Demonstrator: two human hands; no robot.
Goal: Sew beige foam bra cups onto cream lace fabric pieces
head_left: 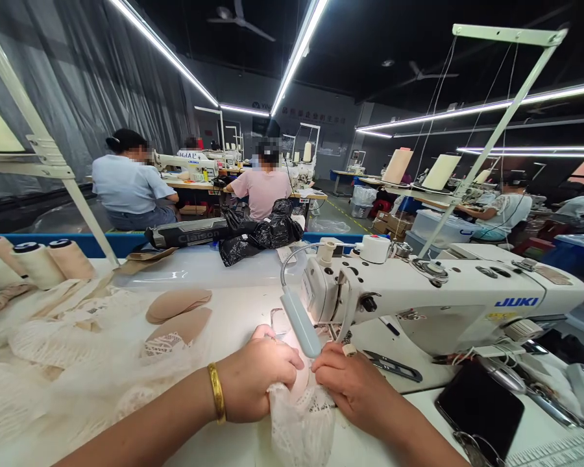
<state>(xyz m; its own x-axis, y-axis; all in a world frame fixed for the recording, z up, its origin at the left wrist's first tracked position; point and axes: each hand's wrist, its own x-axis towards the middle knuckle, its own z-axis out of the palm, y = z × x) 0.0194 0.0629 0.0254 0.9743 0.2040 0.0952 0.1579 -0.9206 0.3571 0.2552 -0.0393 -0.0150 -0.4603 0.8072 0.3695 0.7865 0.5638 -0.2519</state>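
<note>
Pale lace fabric (302,428) hangs toward me between my hands, in front of the white sewing machine (399,285). My left hand (260,376), with a gold bangle at its wrist, is closed on the fabric's left side. Closed on the right side of the same fabric is my right hand (348,383). A small lamp (302,321) on a bent neck lights the spot just above my fingertips, and it partly hides the needle area. Beige pads (180,305) lie to the left, beside a pile of cream lace (53,344).
Thread snips (394,366) and a dark phone (479,408) lie on the right. Thread cones (39,263) stand at the far left. Black plastic bags (260,233) sit behind the table. Several people work at machines beyond.
</note>
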